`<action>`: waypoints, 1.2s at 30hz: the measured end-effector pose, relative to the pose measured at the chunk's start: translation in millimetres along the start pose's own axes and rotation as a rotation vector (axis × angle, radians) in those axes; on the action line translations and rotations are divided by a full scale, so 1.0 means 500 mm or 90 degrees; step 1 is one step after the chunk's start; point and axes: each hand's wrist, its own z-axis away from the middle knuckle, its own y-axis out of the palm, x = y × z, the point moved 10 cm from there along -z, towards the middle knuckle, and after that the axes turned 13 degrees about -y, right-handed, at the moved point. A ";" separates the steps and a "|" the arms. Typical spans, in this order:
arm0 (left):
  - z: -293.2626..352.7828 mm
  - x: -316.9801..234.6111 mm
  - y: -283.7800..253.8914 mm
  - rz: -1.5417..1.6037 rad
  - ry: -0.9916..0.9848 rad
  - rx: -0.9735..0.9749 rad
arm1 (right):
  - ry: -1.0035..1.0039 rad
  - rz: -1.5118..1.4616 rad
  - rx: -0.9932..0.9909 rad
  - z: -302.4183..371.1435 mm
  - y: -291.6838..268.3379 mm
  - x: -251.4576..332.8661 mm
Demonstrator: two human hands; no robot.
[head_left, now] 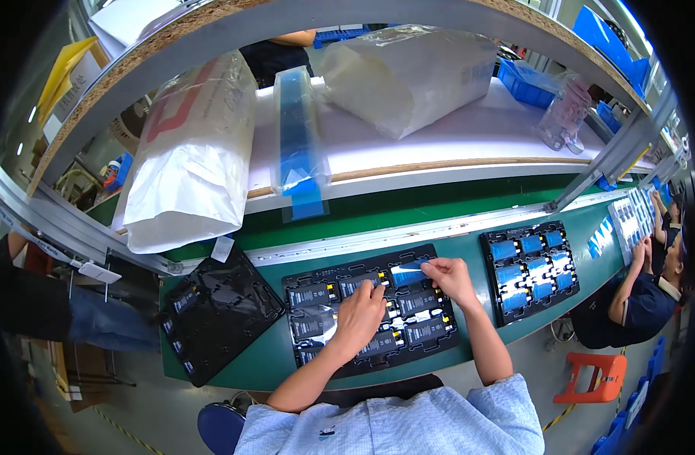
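A black plastic tray (328, 265) with moulded pockets lies on the green bench in front of me, holding rows of flat black battery packs with small yellow tabs. My right hand (452, 280) pinches the right edge of a blue film (410, 274) over the pocket at the tray's far right corner. Beside it, my left hand (360, 317) is closed, fingers curled down over the top middle battery pack (356, 285). Whatever its fingertips hold, if anything, is hidden.
Another tray (531, 271) of blue-covered packs lies to the right. Stacked black trays (219, 315) sit at the left. Overhead, a shelf (438, 148) carries white bags (192, 167) and blue film strips (302, 144). A co-worker (628, 296) sits at far right near an orange stool (591, 378).
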 end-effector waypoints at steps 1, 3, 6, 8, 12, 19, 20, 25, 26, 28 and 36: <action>-0.001 0.000 0.001 -0.002 0.000 0.000 | 0.002 0.004 -0.001 0.000 0.000 0.000; -0.003 0.000 0.003 -0.005 0.001 0.000 | 0.007 0.012 -0.002 0.001 0.000 0.001; -0.004 0.000 0.007 -0.008 0.005 -0.001 | 0.007 0.018 0.000 0.003 0.002 0.013; -0.004 0.000 0.008 -0.008 0.008 -0.002 | 0.005 0.033 -0.004 0.003 -0.001 0.013; -0.005 -0.002 0.009 -0.012 0.005 0.004 | 0.005 0.046 -0.001 0.004 -0.002 0.015; -0.007 -0.004 0.013 -0.027 0.000 0.020 | -0.004 0.055 0.004 0.002 0.000 0.030; -0.008 -0.006 0.013 -0.031 0.000 0.028 | -0.006 0.059 0.003 0.001 -0.001 0.032; -0.005 -0.022 0.022 -0.101 0.049 0.057 | -0.024 0.112 -0.005 0.001 -0.001 0.034; -0.005 -0.022 0.027 -0.107 0.052 0.063 | -0.031 0.127 -0.008 0.001 -0.001 0.036; -0.006 -0.021 0.032 -0.115 0.047 0.077 | -0.040 0.169 -0.017 0.001 -0.003 0.043; -0.008 -0.029 0.046 -0.127 0.049 0.083 | -0.125 0.406 -0.028 0.011 0.005 0.112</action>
